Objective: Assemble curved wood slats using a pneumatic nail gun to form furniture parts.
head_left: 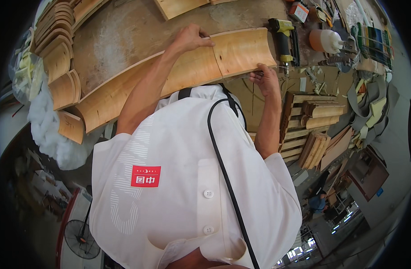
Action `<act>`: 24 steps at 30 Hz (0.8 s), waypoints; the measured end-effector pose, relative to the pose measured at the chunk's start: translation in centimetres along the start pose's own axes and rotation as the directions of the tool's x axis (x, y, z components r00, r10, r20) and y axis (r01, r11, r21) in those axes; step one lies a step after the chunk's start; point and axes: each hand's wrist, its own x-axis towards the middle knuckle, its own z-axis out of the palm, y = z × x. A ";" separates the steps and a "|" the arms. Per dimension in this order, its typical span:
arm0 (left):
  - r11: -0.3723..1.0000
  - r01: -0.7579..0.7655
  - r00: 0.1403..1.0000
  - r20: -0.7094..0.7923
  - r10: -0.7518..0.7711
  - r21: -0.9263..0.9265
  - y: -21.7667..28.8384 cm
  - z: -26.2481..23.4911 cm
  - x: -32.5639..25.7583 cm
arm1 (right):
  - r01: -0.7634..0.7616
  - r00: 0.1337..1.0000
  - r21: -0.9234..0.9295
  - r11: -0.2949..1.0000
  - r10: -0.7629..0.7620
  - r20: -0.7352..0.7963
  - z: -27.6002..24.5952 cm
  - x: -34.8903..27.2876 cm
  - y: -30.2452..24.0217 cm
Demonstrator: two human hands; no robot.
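A long curved plywood panel [124, 87] runs across the bench edge in front of me. A shorter curved plywood piece [243, 50] adjoins its right end, with a thin seam between them. At the far edge near that seam, my left hand [191, 39] is closed, its thumb and bent fingers at the rim. My right hand [265, 80] pinches the near edge of the shorter piece close to its right corner. Part of its fingertips is hidden. Just right of this piece lies a green and black air stapler [284, 39].
Stacked curved plywood pieces [57, 45] line the left side, above white fluffy stuffing [53, 125]. A bottle of orange liquid [324, 41] stands right of the stapler. Lower right are a wooden pallet [295, 116] with more curved pieces and grey scraps [378, 105].
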 end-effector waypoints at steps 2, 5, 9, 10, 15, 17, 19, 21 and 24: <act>1.000 0.013 1.000 -0.005 -0.013 -0.006 0.1 0.0 -0.1 | -0.005 1.000 -0.011 1.000 0.005 -0.016 0.0 -0.1 0.0; 1.000 0.026 1.000 -0.010 -0.027 -0.010 0.0 0.0 0.0 | 0.002 0.999 -0.015 1.000 -0.002 -0.046 0.0 -0.2 0.2; 1.000 0.019 1.000 0.006 -0.019 -0.020 -0.7 0.3 0.5 | 0.001 1.000 -0.009 1.000 -0.001 -0.019 0.1 -0.4 -0.1; 1.000 0.020 1.000 0.010 -0.019 -0.020 -0.7 0.4 0.4 | -0.021 0.999 -0.021 1.000 0.021 -0.024 0.1 -0.5 -0.1; 1.000 0.011 1.000 0.002 -0.011 0.005 -1.1 0.8 0.8 | -0.039 0.998 -0.003 0.999 0.039 -0.043 0.4 -0.8 0.2; 1.000 -0.006 1.000 0.001 0.006 -0.025 -1.7 1.0 1.2 | 0.013 0.999 0.013 1.000 -0.012 -0.051 0.8 -1.0 0.8; 0.998 -0.031 1.000 0.000 0.031 -0.057 -1.7 1.0 1.4 | -0.032 0.999 -0.003 0.999 0.032 -0.037 1.7 -1.5 1.2; 0.999 0.032 0.999 0.004 -0.032 0.040 -1.8 1.1 1.3 | -0.076 0.997 -0.018 0.997 0.076 -0.023 2.7 -1.8 1.8; 0.999 0.033 0.999 0.013 -0.034 0.034 -1.8 1.1 1.5 | -0.160 0.984 -0.118 0.980 0.168 0.066 4.4 -2.6 2.5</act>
